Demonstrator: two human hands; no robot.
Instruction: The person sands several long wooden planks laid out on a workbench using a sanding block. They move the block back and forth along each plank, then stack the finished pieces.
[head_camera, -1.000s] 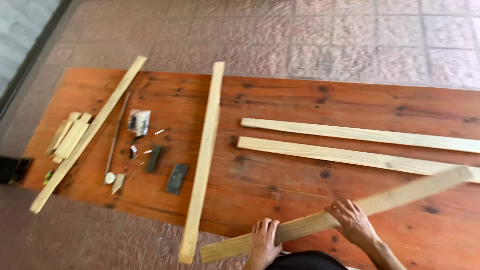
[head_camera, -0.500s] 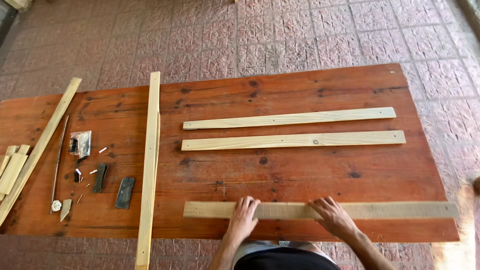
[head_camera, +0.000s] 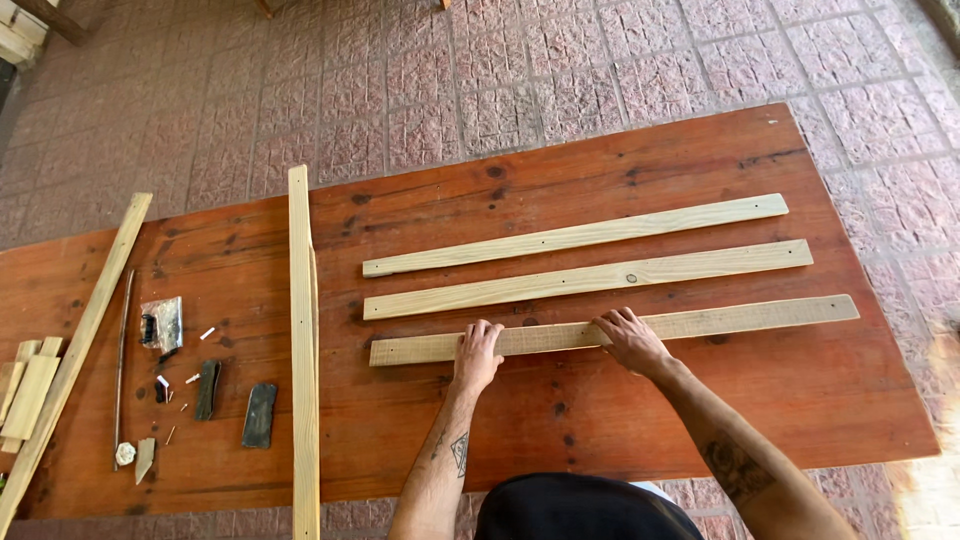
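since the earlier frame the rough slat (head_camera: 700, 322) has moved away from the near edge of the table (head_camera: 850, 400), up toward the two pale slats (head_camera: 590, 278); from my remote view it now sits third in the row, just beside the nearer pale one, apart from it by a thin gap.

left hand (head_camera: 476, 355) flat, fingers spread, pressing on the slat near its left end. right hand (head_camera: 630, 340) likewise flat on top, near the middle. neither hand wraps the wood; both are open palms resting on it.

long axis runs left to right, tilted slightly up to the right, roughly parallel with its neighbours. most of its length lies free beyond the right hand, so that hand is nearer the far end. a long batten (head_camera: 302, 350) crosses the table left of the row.
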